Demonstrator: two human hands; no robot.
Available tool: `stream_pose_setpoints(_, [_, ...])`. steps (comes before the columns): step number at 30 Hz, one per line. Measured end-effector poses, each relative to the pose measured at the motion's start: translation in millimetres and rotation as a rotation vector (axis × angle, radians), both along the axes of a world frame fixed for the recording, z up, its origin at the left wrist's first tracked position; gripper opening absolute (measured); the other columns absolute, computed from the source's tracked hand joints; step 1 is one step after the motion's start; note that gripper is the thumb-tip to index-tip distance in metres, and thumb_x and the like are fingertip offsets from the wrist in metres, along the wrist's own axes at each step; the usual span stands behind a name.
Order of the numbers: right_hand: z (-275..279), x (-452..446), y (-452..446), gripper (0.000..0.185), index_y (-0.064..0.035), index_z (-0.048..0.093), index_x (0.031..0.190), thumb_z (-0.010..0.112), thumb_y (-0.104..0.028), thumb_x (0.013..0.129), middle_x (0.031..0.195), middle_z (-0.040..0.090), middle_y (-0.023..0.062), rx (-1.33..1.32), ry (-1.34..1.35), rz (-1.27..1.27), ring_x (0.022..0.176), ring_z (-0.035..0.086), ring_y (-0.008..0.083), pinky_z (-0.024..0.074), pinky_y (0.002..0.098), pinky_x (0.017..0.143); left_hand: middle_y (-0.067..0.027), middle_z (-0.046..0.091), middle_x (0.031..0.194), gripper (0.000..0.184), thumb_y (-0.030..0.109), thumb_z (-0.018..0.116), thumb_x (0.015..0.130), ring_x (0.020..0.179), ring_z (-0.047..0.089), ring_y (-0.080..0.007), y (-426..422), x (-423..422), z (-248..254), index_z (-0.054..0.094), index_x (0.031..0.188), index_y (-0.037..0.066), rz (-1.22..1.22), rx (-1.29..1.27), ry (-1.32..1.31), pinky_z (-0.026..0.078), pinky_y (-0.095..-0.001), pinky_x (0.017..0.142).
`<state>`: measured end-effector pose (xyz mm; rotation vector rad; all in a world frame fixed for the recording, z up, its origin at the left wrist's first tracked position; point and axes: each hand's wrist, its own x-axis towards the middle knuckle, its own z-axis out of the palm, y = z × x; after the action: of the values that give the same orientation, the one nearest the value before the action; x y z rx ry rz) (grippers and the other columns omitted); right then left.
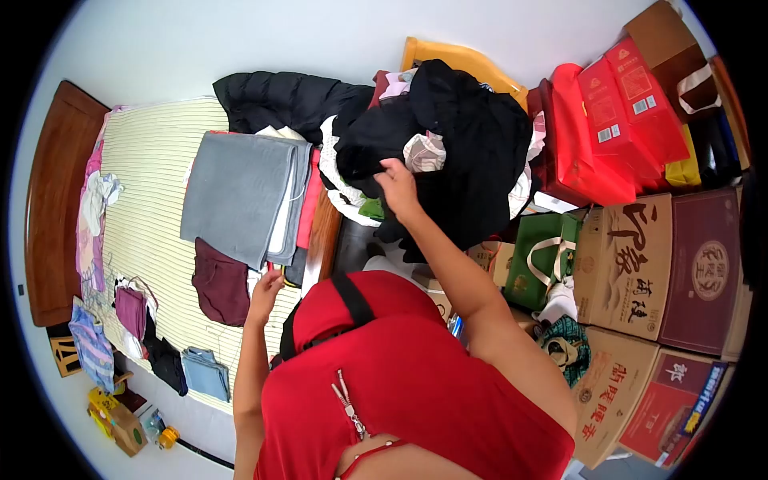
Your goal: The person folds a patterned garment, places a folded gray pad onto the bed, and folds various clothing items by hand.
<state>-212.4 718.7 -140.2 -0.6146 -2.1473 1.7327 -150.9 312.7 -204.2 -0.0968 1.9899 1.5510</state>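
My right hand (398,188) reaches into a heap of dark clothes, its fingers closed on the edge of a black garment (372,144). Next to those fingers lies a pale striped cloth (425,152); a larger black garment (472,136) covers most of the heap. My left hand (267,294) is over the bed's near edge with loosely bent fingers and nothing visible in them. It is nearest to a folded maroon garment (218,282) and a stack of folded cloth topped by a grey piece (236,188).
The bed (152,160) has a striped sheet, with a black puffer jacket (292,100) by the wall. Folded jeans (206,374) lie at its near side. Red boxes (628,96), cardboard cartons (624,264) and a green bag (542,260) crowd the right side.
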Motion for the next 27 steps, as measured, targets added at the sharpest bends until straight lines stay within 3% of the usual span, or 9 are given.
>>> stream_pose_setpoints(5, [50, -2, -61, 0.024, 0.0017, 0.058, 0.106, 0.057, -0.004, 0.082, 0.087, 0.063, 0.0048, -0.608, 0.112, 0.220, 0.077, 0.058, 0.0114, 0.0451, 0.0246, 0.072, -0.0112, 0.054, 0.122, 0.055, 0.013, 0.065, 0.087, 0.112, 0.052, -0.0176, 90, -39, 61, 0.041, 0.135, 0.001, -0.286, 0.137, -0.023, 0.040, -0.0307, 0.097])
stream_pose_setpoints(10, [107, -6, -100, 0.035, 0.0016, 0.053, 0.117, 0.058, -0.005, 0.084, 0.093, 0.058, 0.0041, -0.883, 0.191, 0.363, 0.088, 0.053, 0.0085, 0.0413, 0.0220, 0.079, -0.0166, 0.048, 0.131, 0.071, 0.018, 0.072, 0.079, 0.122, 0.047, -0.0261, 166, -53, 132, 0.036, 0.137, 0.001, -0.369, 0.253, 0.264, 0.037, -0.0372, 0.101])
stream_pose_setpoints(12, [130, -5, -108, 0.033, 0.0007, 0.053, 0.117, 0.055, -0.003, 0.085, 0.097, 0.058, 0.0033, -0.996, 0.211, 0.417, 0.090, 0.054, 0.0097, 0.0418, 0.0229, 0.084, -0.0202, 0.051, 0.129, 0.065, 0.009, 0.067, 0.077, 0.122, 0.048, -0.0321, 164, -68, 115, 0.038, 0.135, 0.000, -0.387, -0.016, 0.327, 0.038, -0.0357, 0.100])
stream_pose_setpoints(14, [154, -7, -104, 0.034, -0.0008, 0.052, 0.119, 0.054, -0.002, 0.084, 0.104, 0.059, 0.0038, -1.040, 0.284, 0.398, 0.095, 0.057, 0.0120, 0.0442, 0.0251, 0.086, -0.0176, 0.064, 0.108, 0.053, 0.003, 0.063, 0.075, 0.104, 0.061, -0.0333, 159, -75, 124, 0.049, 0.126, 0.001, -0.315, -0.095, 0.510, 0.047, -0.0351, 0.088])
stream_pose_setpoints(15, [159, -11, -96, 0.039, -0.0009, 0.048, 0.123, 0.052, -0.001, 0.085, 0.105, 0.059, 0.0063, -1.058, 0.306, 0.415, 0.097, 0.059, 0.0159, 0.0467, 0.0295, 0.087, -0.0143, 0.068, 0.093, 0.042, -0.001, 0.059, 0.076, 0.089, 0.066, -0.0277, 153, -81, 106, 0.057, 0.117, 0.002, -0.215, 0.061, 0.398, 0.049, -0.0334, 0.080])
stream_pose_setpoints(19, [185, -21, -64, 0.043, -0.0023, 0.041, 0.129, 0.051, -0.002, 0.087, 0.105, 0.060, 0.0112, -1.093, 0.394, 0.293, 0.099, 0.061, 0.0200, 0.0495, 0.0349, 0.089, 0.0008, 0.064, 0.091, 0.036, -0.012, 0.048, 0.078, 0.083, 0.058, -0.0091, 122, -93, 123, 0.060, 0.110, -0.002, -0.020, 0.202, 0.519, 0.046, -0.0232, 0.077])
stream_pose_setpoints(20, [169, -30, -51, 0.042, -0.0017, 0.041, 0.128, 0.051, -0.002, 0.088, 0.106, 0.060, 0.0102, -1.082, 0.425, 0.379, 0.101, 0.060, 0.0201, 0.0499, 0.0345, 0.088, 0.0006, 0.064, 0.093, 0.034, -0.011, 0.048, 0.078, 0.084, 0.057, -0.0081, 114, -96, 134, 0.061, 0.109, -0.002, 0.020, 0.238, 0.453, 0.045, -0.0223, 0.077])
stream_pose_setpoints(23, [159, -36, -39, 0.020, -0.0119, 0.052, 0.106, 0.055, -0.004, 0.088, 0.080, 0.051, -0.0042, -0.897, 0.397, 0.279, 0.069, 0.051, 0.0091, 0.0442, 0.0239, 0.069, -0.0004, 0.064, 0.091, 0.023, -0.004, 0.049, 0.085, 0.083, 0.058, -0.0077, 97, -102, 179, 0.063, 0.103, 0.002, 0.159, 0.351, 0.298, 0.046, -0.0215, 0.075])
stream_pose_setpoints(27, [144, -41, -47, 0.011, -0.0107, 0.051, 0.092, 0.057, -0.004, 0.086, 0.074, 0.043, -0.0054, -0.914, 0.268, 0.199, 0.061, 0.040, 0.0045, 0.0358, 0.0196, 0.058, -0.0015, 0.065, 0.092, 0.021, 0.002, 0.051, 0.088, 0.081, 0.059, -0.0082, 81, -106, 218, 0.062, 0.105, 0.001, 0.182, 0.373, 0.234, 0.047, -0.0221, 0.073])
